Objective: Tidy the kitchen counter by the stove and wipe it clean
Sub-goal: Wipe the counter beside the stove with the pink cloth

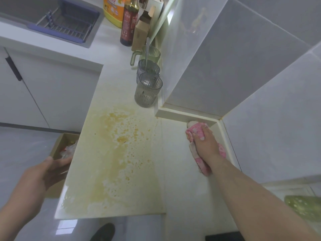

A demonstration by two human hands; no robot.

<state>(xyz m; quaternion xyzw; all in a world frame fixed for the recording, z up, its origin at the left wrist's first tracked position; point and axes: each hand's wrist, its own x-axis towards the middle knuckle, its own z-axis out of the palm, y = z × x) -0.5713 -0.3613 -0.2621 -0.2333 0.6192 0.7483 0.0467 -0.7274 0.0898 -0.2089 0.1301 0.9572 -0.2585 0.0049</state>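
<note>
You are wiping the far right corner of the counter [175, 171].
A wide yellow stain [119, 145] is lying across the counter's left half. Your left hand [43, 174] is hovering at its near left edge, fingers loose and holding nothing. Your right hand [206, 143] is clutching the pink cloth [204, 165], fingers curled over its far end, pressing it against the wall ledge. Ribbed cups [147, 92] are standing farther along the wall.

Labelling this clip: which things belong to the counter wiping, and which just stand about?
Job: pink cloth, right hand holding it, yellow stain, counter.
Standing about: ribbed cups, sauce bottle, yellow jug, dish rack, cardboard box.
</note>
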